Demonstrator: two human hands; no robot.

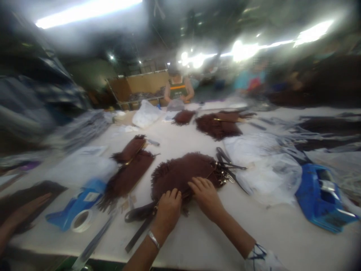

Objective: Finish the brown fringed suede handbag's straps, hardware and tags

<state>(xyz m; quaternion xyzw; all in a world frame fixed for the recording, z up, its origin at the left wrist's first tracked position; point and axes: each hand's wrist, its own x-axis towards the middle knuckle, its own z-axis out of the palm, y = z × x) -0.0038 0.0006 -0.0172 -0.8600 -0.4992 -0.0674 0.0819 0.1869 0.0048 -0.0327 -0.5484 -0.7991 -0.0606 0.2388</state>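
A brown fringed bag [183, 171] lies on the white table [203, 233] right in front of me. My left hand [168, 210] rests on the bag's near edge with its fingers curled over the fringe and a dark strap [141, 216]. A silver bracelet sits on that wrist. My right hand [207, 197] lies beside it on the bag, fingers bent down onto the fabric near the metal clasps [225, 177]. Whether either hand grips the fabric is blurred.
Another brown fringed bag [129, 169] lies to the left, more further back [218, 126]. Blue tape dispensers stand at left [76, 209] and right [321, 197]. Clear plastic bags [265, 169] lie to the right. Another person's hand [17, 216] shows at far left; a person [179, 88] stands across the table.
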